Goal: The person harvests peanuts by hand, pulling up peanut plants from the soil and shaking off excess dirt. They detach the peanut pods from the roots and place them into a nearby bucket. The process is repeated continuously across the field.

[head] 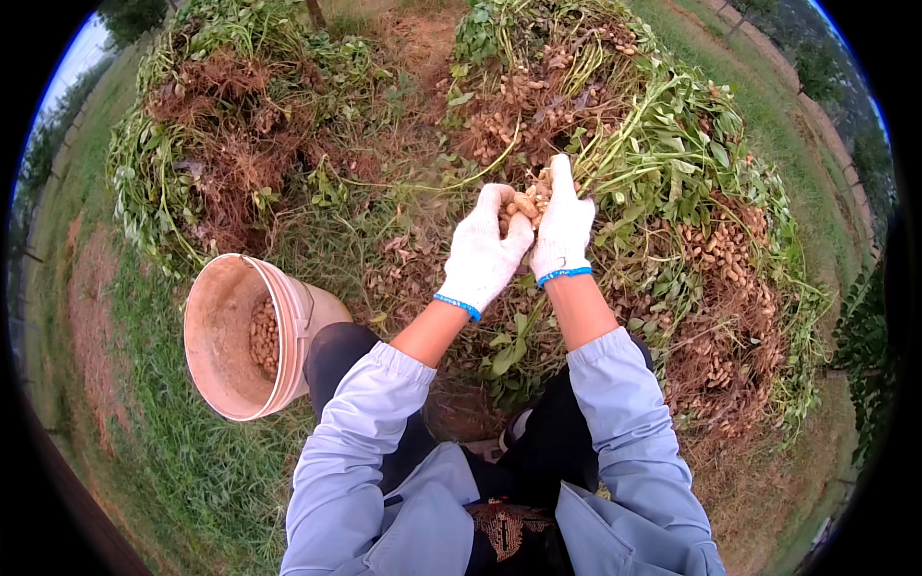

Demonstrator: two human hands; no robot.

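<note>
In white knit gloves with blue cuffs, my left hand (490,248) and my right hand (565,219) meet before me. Peanut pods (529,203) lie between them, with my left fingers curled around some. My right hand grips the root end of a peanut plant (627,155), whose green stems fan out to the upper right. To the left of my knee, a whitish plastic bucket (292,324) leans with its mouth turned towards the left; loose peanut pods (264,338) lie inside it.
Pulled peanut plants with reddish roots are heaped at the upper left (216,137). A larger heap with pods (727,252) curves round the right side. Dry leaves and stems litter the ground between the heaps. Grass (187,461) grows at the lower left.
</note>
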